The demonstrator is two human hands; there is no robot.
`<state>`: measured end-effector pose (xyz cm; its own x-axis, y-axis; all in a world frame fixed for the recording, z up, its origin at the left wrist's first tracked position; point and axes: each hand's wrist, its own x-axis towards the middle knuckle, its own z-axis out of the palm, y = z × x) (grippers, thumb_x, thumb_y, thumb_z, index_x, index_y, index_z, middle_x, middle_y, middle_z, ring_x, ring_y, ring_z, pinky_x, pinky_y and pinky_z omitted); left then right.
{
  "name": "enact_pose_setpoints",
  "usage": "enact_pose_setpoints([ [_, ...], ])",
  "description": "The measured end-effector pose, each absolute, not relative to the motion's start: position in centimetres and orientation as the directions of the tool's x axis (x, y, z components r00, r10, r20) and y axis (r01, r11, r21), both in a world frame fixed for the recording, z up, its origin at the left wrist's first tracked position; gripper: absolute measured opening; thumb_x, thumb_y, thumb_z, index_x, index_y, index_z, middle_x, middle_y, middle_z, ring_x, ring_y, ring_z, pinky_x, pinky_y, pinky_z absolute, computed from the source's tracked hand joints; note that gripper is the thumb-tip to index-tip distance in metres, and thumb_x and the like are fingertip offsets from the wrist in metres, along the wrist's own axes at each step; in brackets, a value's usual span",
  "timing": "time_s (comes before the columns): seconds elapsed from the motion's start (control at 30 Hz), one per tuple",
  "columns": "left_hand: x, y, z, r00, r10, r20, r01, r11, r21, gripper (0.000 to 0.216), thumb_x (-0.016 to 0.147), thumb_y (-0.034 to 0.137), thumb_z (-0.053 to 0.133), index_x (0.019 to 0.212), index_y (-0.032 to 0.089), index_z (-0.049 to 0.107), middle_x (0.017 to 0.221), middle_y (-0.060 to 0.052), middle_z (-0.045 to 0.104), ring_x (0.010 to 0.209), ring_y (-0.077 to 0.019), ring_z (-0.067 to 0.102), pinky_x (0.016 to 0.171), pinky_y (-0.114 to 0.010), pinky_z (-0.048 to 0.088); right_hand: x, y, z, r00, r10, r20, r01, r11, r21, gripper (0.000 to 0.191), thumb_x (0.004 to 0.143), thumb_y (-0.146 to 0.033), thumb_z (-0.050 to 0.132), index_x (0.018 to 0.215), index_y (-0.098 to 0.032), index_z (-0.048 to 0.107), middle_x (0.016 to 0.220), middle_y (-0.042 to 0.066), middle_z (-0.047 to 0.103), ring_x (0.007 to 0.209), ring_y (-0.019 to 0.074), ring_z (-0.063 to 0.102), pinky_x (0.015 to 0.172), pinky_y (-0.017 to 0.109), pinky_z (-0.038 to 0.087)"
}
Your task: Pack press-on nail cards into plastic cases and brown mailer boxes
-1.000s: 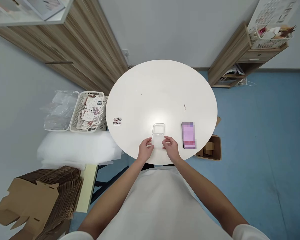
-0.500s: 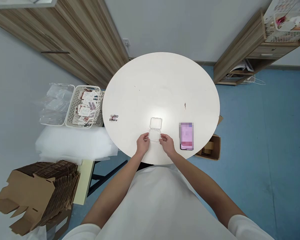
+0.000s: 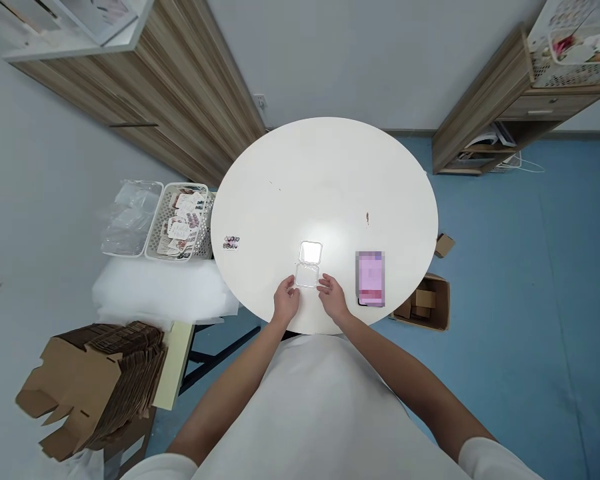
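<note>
A small clear plastic case (image 3: 307,275) lies with its lid raised back on the white round table (image 3: 325,173), near the front edge. My left hand (image 3: 286,298) rests just left of the case, fingers apart and holding nothing. On the other side, my right hand (image 3: 333,296) is close to the case's right edge, its fingers also spread with nothing in them. To the right lies a phone (image 3: 371,279) with a blurred pink screen. A little card of dark, shiny pieces (image 3: 231,243) sits at the table's left.
Left of the table stand a white basket of printed cards (image 3: 180,227) and a bin of clear plastic packaging (image 3: 133,217). Below them are white foam sheets (image 3: 160,288) and stacked flat cardboard boxes (image 3: 95,387). An open carton (image 3: 430,303) stands on the floor at the right.
Both hands have let go of the clear case and drawn slightly away from its sides. The case stays open on the table. The whole view has shifted a little.
</note>
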<state>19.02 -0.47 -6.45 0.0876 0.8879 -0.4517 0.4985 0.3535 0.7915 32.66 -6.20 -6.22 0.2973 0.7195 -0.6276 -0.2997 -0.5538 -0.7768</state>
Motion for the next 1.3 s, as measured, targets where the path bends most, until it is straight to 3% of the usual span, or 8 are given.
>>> enact_pose_setpoints([
  [0.43, 17.6, -0.3, -6.4, 0.145, 0.873, -0.466, 0.489, 0.346, 0.801, 0.043, 0.075, 0.017, 0.052, 0.117, 0.019, 0.046, 0.125, -0.01, 0.048, 0.115, -0.0194, 0.044, 0.095, -0.037, 0.036, 32.9, -6.1, -6.1, 0.296, 0.727, -0.619, -0.262, -0.561, -0.785, 0.056, 0.065, -0.02, 0.05, 0.119, -0.024, 0.041, 0.118, 0.008, 0.048, 0.095, 0.0169, 0.054, 0.071, 0.03, 0.047],
  [0.63, 13.3, 1.4, -5.9, 0.118, 0.887, -0.446, 0.544, 0.318, 0.776, 0.039, 0.075, 0.021, 0.053, 0.113, 0.019, 0.049, 0.119, -0.01, 0.052, 0.106, -0.0195, 0.051, 0.087, -0.036, 0.041, 32.4, -4.2, -4.4, 0.458, 0.76, -0.461, -0.058, -0.492, -0.868, 0.05, 0.071, -0.024, 0.045, 0.121, -0.022, 0.039, 0.115, 0.008, 0.047, 0.082, 0.0139, 0.052, 0.071, 0.03, 0.047],
  [0.8, 6.9, 7.0, -4.8, 0.119, 0.956, -0.269, 0.725, 0.101, 0.682, 0.039, 0.074, 0.025, 0.051, 0.113, 0.018, 0.049, 0.112, -0.01, 0.054, 0.101, -0.021, 0.051, 0.087, -0.037, 0.04, 28.7, 0.4, -2.7, 0.339, 0.894, -0.294, 0.174, -0.367, -0.914, 0.047, 0.075, -0.02, 0.043, 0.121, -0.024, 0.039, 0.112, 0.006, 0.047, 0.072, 0.0108, 0.051, 0.075, 0.031, 0.045],
  [0.9, 3.5, 11.9, -4.4, 0.17, 0.962, -0.213, 0.791, -0.005, 0.611, 0.045, 0.074, 0.027, 0.051, 0.118, 0.017, 0.045, 0.113, -0.011, 0.051, 0.095, -0.021, 0.053, 0.082, -0.036, 0.042, 25.2, 3.8, -2.6, 0.241, 0.917, -0.319, 0.255, -0.377, -0.891, 0.049, 0.075, -0.018, 0.044, 0.123, -0.025, 0.037, 0.112, 0.005, 0.047, 0.069, 0.0098, 0.052, 0.076, 0.032, 0.045],
  [1.03, 1.1, 17.6, -5.0, 0.187, 0.95, -0.252, 0.83, -0.016, 0.557, 0.061, 0.071, 0.026, 0.055, 0.128, 0.016, 0.033, 0.11, -0.011, 0.05, 0.082, -0.0198, 0.055, 0.076, -0.035, 0.043, 20.5, 8.2, -3.7, 0.175, 0.902, -0.395, 0.344, -0.432, -0.834, 0.055, 0.073, -0.017, 0.047, 0.125, -0.028, 0.034, 0.117, 0.005, 0.043, 0.076, 0.0112, 0.054, 0.076, 0.031, 0.045],
  [1.2, 1.2, 22.2, -6.1, 0.297, 0.889, -0.349, 0.838, -0.067, 0.541, 0.073, 0.068, 0.025, 0.06, 0.133, 0.017, 0.026, 0.1, -0.01, 0.053, 0.089, -0.0236, 0.053, 0.075, -0.033, 0.042, 16.8, 13.7, -5.6, 0.222, 0.869, -0.442, 0.449, -0.494, -0.745, 0.061, 0.071, -0.017, 0.052, 0.128, -0.028, 0.032, 0.12, 0.006, 0.04, 0.097, 0.0186, 0.05, 0.079, 0.031, 0.043],
  [1.3, 1.4, 23.6, -6.5, 0.379, 0.836, -0.397, 0.838, -0.128, 0.53, 0.075, 0.066, 0.023, 0.062, 0.133, 0.018, 0.026, 0.098, -0.01, 0.053, 0.091, -0.0258, 0.052, 0.074, -0.033, 0.041, 15.8, 16.3, -6.4, 0.247, 0.864, -0.438, 0.534, -0.499, -0.682, 0.064, 0.07, -0.018, 0.054, 0.129, -0.028, 0.031, 0.116, 0.007, 0.042, 0.098, 0.0202, 0.049, 0.076, 0.031, 0.042],
])
